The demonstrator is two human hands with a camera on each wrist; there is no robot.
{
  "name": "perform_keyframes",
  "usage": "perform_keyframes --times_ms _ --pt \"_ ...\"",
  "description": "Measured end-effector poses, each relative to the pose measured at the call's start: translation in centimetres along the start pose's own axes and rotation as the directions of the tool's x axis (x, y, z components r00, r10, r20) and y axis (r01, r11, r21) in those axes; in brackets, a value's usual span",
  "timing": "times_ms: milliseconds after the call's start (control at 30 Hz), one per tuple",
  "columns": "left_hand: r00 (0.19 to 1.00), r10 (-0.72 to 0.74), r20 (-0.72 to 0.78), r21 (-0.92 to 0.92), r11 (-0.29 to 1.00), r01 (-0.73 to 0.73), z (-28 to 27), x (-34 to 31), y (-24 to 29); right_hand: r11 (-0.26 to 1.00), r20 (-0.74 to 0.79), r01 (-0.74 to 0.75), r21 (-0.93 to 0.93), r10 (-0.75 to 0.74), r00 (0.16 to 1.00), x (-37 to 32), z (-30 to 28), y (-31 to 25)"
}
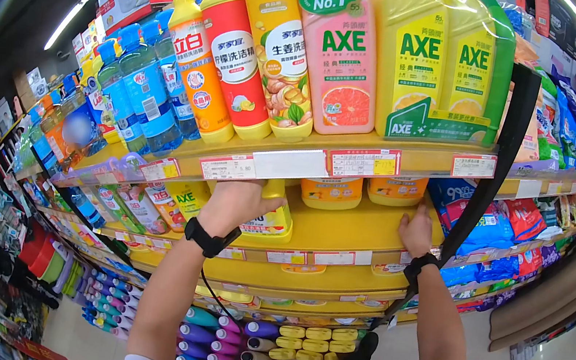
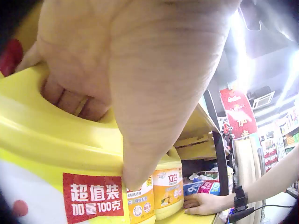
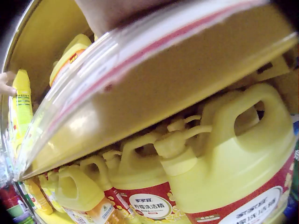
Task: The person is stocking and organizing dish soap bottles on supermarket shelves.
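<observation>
A yellow detergent jug (image 1: 273, 223) stands on the shelf under the top one. My left hand (image 1: 237, 201) grips its handle; in the left wrist view the curled fingers pass through the handle opening, above a red label (image 2: 93, 197). Toward the shelf's right end, my right hand (image 1: 416, 231) rests by the front edge, its fingers loosely bent with nothing held. Farther back between the hands are two yellow bottles with orange labels (image 1: 331, 192), their tops hidden by the shelf above. From the right wrist, only part of the right hand (image 3: 110, 14) shows over the shelf edge.
Tall dish soap bottles (image 1: 341, 62) line the top shelf, above its price-tag strip (image 1: 290, 163). A black upright post (image 1: 490, 179) stands right of my right hand. Larger pump jugs (image 3: 187, 172) fill the shelf below. Bottles (image 1: 206, 342) stand on the floor.
</observation>
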State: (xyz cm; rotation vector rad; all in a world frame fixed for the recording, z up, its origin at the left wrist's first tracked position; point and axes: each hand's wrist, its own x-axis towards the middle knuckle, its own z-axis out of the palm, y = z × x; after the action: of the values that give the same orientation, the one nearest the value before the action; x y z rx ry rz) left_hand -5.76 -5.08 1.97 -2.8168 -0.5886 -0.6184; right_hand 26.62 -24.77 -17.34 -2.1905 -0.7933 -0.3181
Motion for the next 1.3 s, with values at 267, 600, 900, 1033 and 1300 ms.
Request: perform_keyframes --times_ms 267,600,900,1033,1300 --pt "0.859 0.013 -0.511 0.187 0.978 0.097 5.2 -1.4 1.0 0.996 -0.017 0.016 0.085 -0.014 1.0 0.2 -0.4 0.0" --pt "0.803 0.012 -0.596 0.117 0.991 0.071 6.5 -1.4 0.4 0.817 0.245 -0.106 0.567 -0.044 0.969 7.8 -3.4 -0.3" --pt "0.791 0.008 -0.611 0.074 0.996 0.047 6.9 -1.3 0.1 0.875 0.308 -0.076 0.478 -0.086 0.947 7.1 -3.2 -2.6" --pt "0.798 -0.01 -0.602 0.059 0.997 0.057 7.1 -1.2 0.0 0.867 0.288 -0.036 0.497 -0.125 0.949 5.7 -2.6 -4.9" --pt "0.822 -0.013 -0.569 0.099 0.991 0.085 6.5 -1.3 0.1 0.786 0.182 0.08 0.613 -0.239 0.954 1.7 1.1 -12.0"
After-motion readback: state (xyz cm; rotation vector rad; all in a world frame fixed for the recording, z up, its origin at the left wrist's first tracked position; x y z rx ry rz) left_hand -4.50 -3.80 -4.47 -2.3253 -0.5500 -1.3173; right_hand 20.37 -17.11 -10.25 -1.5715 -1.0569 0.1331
